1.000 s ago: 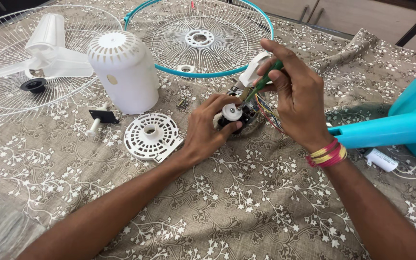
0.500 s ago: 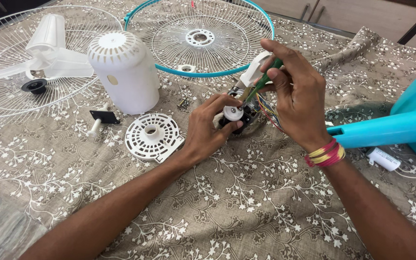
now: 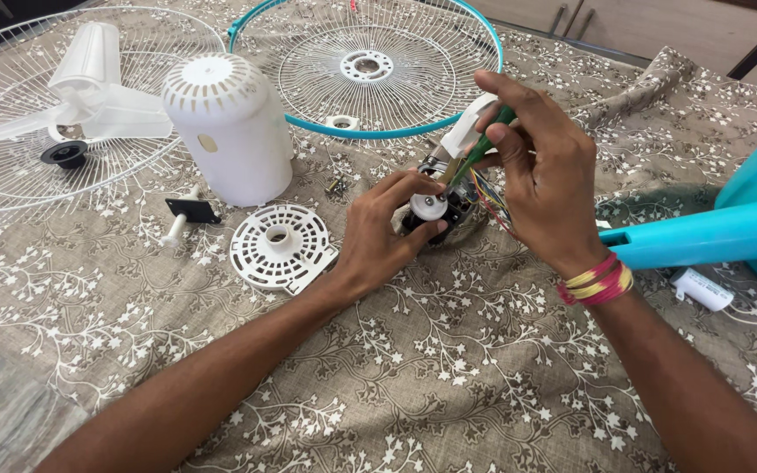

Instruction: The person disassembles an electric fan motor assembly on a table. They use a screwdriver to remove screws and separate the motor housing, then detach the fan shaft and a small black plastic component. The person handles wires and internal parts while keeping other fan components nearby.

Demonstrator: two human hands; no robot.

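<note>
My left hand (image 3: 377, 235) grips a small fan motor (image 3: 442, 211) with a white round cap (image 3: 428, 206) on its front, holding it on the patterned cloth. My right hand (image 3: 541, 175) is closed on a green-handled screwdriver (image 3: 482, 147), whose tip points down into the motor next to the cap. Coloured wires (image 3: 490, 198) fan out of the motor under my right palm. A white plastic part (image 3: 464, 128) sticks up behind the motor.
A white domed motor cover (image 3: 227, 127) stands left of the motor, with a white round vented plate (image 3: 280, 246) before it. A teal-rimmed fan grille (image 3: 365, 66), a white grille with blade (image 3: 72, 105), a black bracket (image 3: 191, 211), a teal stand (image 3: 729, 232) and a white capacitor (image 3: 701, 288) lie around.
Both hands stay on the motor and screwdriver; only a slight shift of the view and of my fingers shows.
</note>
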